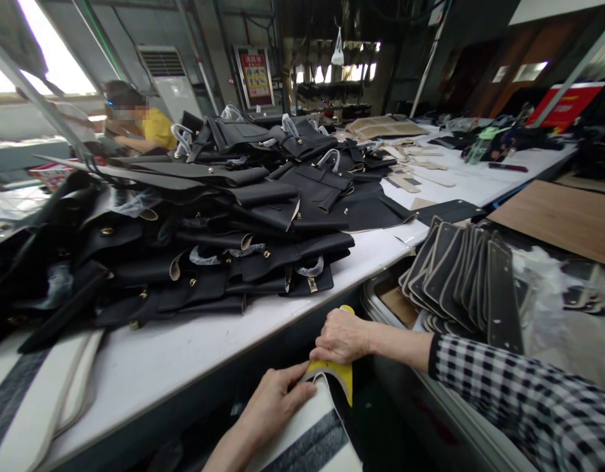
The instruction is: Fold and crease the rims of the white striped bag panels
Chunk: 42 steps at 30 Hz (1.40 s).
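Observation:
My right hand (pixel 342 336) is closed on a yellow piece (pixel 339 375) just below the table's front edge; its sleeve is black-and-white checked. My left hand (pixel 278 397) presses its fingers on the same yellow piece and on a cream panel with a grey stripe (pixel 316 440) that lies in my lap. The yellow piece curves over the panel's top end. A large heap of black leather bag parts (pixel 218 223) with brass studs covers the white table (pixel 184 347) in front of both hands.
A stack of black oval-ended panels (pixel 462 275) stands on edge in a tray at right. A brown board (pixel 558 216) lies beyond it. Cream striped panels (pixel 41 393) lie at the table's left end. A person in a yellow shirt (pixel 152 128) sits far left.

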Motion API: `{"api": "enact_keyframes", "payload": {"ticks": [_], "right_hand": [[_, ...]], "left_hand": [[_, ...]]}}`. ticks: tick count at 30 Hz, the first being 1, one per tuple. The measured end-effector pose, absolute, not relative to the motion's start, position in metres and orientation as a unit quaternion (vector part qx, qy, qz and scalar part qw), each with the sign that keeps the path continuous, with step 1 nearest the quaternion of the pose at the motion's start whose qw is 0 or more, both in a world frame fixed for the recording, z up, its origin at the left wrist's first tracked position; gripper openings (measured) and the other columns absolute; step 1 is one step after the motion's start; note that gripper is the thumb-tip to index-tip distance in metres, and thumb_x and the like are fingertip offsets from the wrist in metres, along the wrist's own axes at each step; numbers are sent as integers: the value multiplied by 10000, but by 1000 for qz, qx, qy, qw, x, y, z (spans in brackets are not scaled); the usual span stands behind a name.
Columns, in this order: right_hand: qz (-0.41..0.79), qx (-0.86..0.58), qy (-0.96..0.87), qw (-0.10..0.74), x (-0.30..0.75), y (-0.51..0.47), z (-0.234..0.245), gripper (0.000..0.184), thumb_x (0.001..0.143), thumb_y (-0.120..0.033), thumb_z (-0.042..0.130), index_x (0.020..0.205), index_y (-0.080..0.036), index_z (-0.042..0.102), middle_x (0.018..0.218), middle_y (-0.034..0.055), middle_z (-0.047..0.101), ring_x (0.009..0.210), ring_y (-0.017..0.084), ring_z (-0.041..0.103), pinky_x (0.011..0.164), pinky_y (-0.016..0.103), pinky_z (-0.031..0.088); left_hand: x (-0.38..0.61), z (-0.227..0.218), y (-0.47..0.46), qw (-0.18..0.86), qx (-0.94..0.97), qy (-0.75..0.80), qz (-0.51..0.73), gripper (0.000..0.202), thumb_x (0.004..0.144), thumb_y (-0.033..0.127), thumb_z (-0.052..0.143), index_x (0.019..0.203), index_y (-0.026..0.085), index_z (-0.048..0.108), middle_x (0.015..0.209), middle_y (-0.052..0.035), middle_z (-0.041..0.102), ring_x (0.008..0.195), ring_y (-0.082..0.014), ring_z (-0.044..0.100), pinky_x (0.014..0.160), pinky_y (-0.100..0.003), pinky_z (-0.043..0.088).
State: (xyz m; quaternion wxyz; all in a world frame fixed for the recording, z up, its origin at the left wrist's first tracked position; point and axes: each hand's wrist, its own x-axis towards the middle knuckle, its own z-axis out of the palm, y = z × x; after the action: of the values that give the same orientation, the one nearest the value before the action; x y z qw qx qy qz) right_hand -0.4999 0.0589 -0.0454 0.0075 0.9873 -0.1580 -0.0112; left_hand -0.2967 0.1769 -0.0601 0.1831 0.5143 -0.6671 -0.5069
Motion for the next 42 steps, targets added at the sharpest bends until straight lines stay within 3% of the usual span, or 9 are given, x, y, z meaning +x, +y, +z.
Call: {"api": "enact_keyframes", "payload": {"ticks": [4, 8, 16, 29, 34, 42], "right_hand": [[-25, 987, -156, 0, -498, 59, -44, 592, 993, -503, 309, 667, -195, 694, 639, 69, 731, 589, 193, 677, 504, 299, 212], [-39, 986, -160, -10, -497, 59, -44, 595, 996, -502, 303, 689, -195, 711, 645, 73, 735, 603, 193, 682, 503, 298, 222], [-47, 984, -170, -18, -499, 66, -44, 603, 1010, -471, 285, 702, -202, 728, 644, 58, 732, 602, 193, 685, 492, 300, 209], [-86, 958, -264, -63, -499, 83, -50, 594, 1021, -447, 288, 777, -192, 765, 729, 90, 760, 686, 201, 707, 604, 270, 412], [-90, 951, -291, -61, -498, 88, -52, 605, 1017, -464, 283, 776, -186, 764, 732, 100, 759, 696, 213, 713, 625, 283, 430], [-87, 939, -326, -67, -501, 102, -57, 541, 1013, -441, 309, 853, -196, 763, 754, 104, 763, 728, 216, 708, 628, 288, 417]], "left_hand": [[-298, -58, 177, 170, 516, -685, -486, 304, 951, 426, 471, 983, 200, 673, 729, 36, 513, 667, -112, 404, 601, -243, 250], [-297, -58, 177, 164, 515, -697, -470, 316, 965, 425, 445, 965, 199, 666, 700, 37, 483, 639, -107, 385, 595, -248, 247], [-299, -60, 177, 140, 528, -712, -442, 398, 982, 491, 397, 903, 199, 655, 718, 21, 565, 657, -128, 490, 631, -257, 293], [-302, -67, 179, 125, 544, -726, -401, 349, 993, 444, 389, 935, 207, 637, 786, -16, 650, 689, -149, 573, 621, -257, 318], [-302, -70, 181, 122, 544, -733, -390, 375, 999, 445, 372, 1163, 238, 638, 983, -58, 694, 872, -208, 644, 707, -259, 368], [-302, -73, 181, 131, 544, -741, -371, 386, 998, 443, 345, 1074, 224, 654, 929, -91, 694, 878, -235, 654, 737, -271, 386]]}}
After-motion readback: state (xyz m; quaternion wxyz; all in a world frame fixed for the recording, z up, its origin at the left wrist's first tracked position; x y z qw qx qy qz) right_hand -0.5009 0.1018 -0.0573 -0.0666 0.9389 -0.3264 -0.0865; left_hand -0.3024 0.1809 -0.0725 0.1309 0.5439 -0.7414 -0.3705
